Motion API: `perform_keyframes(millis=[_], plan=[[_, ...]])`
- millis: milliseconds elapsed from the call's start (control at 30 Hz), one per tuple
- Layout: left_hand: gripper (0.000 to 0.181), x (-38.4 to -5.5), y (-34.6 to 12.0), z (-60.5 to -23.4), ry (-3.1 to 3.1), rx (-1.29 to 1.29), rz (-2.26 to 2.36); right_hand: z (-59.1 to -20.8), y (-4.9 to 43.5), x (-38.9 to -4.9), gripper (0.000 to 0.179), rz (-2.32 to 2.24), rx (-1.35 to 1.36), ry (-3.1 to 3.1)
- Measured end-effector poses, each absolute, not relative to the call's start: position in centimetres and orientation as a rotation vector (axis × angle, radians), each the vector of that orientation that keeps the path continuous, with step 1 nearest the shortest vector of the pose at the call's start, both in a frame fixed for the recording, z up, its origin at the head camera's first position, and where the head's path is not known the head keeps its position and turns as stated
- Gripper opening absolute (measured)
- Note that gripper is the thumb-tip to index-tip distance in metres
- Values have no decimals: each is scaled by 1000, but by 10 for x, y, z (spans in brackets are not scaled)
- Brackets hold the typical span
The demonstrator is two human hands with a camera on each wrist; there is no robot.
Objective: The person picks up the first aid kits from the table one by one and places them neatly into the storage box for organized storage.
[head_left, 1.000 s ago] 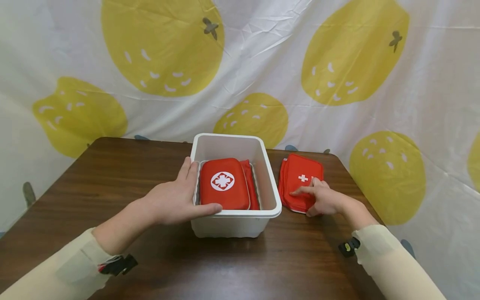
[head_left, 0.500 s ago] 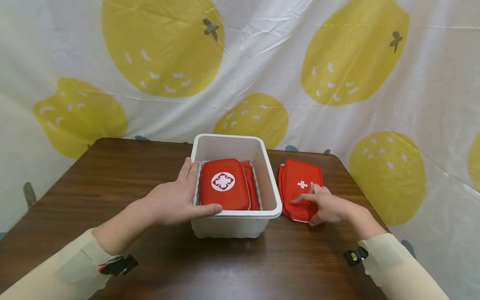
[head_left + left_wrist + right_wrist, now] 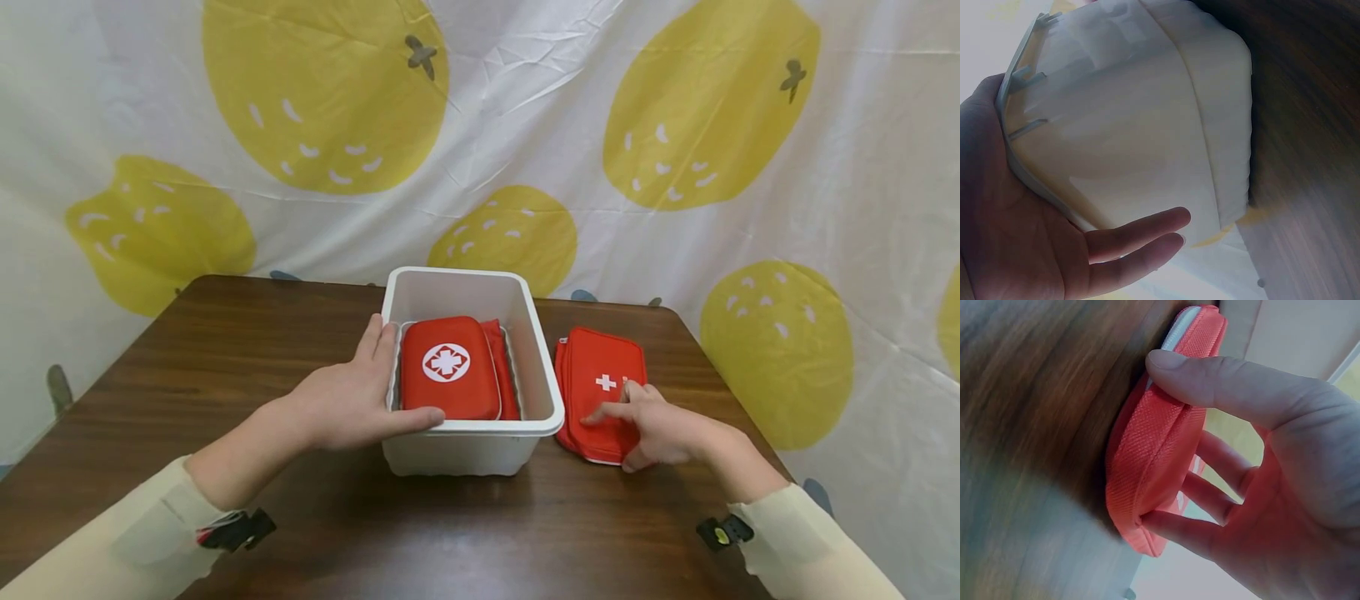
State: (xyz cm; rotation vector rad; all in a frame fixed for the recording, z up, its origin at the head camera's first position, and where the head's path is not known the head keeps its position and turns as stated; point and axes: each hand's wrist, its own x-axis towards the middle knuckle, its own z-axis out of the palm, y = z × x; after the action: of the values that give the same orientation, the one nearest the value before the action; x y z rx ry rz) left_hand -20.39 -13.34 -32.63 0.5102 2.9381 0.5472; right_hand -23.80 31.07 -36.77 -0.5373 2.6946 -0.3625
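In the head view, a red first-aid pouch (image 3: 603, 354) with a white cross lies on the table to the right of a white plastic bin (image 3: 465, 454). My right hand (image 3: 667, 425) grips the pouch's near right corner, thumb at its zipped edge and fingertips on its top face. A second red layer shows along the pouch's left side. My left hand (image 3: 348, 404) rests on the bin's near left corner, its thumb along the front rim. The left wrist view shows fingers (image 3: 1141, 228) held straight beside the bin's outer wall. Inside the bin sits a red first-aid case (image 3: 450, 396).
Another red item (image 3: 505, 383) lies partly under the case in the bin. All of this stands on a dark wooden table (image 3: 292, 517). Behind it hangs a white curtain (image 3: 517, 125) with yellow fruit prints.
My right hand has drawn the red first-aid pouch across the table toward me. The left hand and the bin have stayed in place.
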Motion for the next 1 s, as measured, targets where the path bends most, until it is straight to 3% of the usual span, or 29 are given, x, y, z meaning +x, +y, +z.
perform_keyframes(millis=[267,467,733,1000], plan=[[137,-204,-134,-327,2935,498,535,-357,310,-232,68,-322,-617,2672],[136,-203,-134,-326,2938,505,529,-332,317,-260,59,-407,-661,2827],[136,-202,-135,-327,2925,497,553,-334,340,-334,77,-670,-287,2753],[136,-204,-135,-327,2934,501,528,-345,341,-356,97,-770,42,2465]])
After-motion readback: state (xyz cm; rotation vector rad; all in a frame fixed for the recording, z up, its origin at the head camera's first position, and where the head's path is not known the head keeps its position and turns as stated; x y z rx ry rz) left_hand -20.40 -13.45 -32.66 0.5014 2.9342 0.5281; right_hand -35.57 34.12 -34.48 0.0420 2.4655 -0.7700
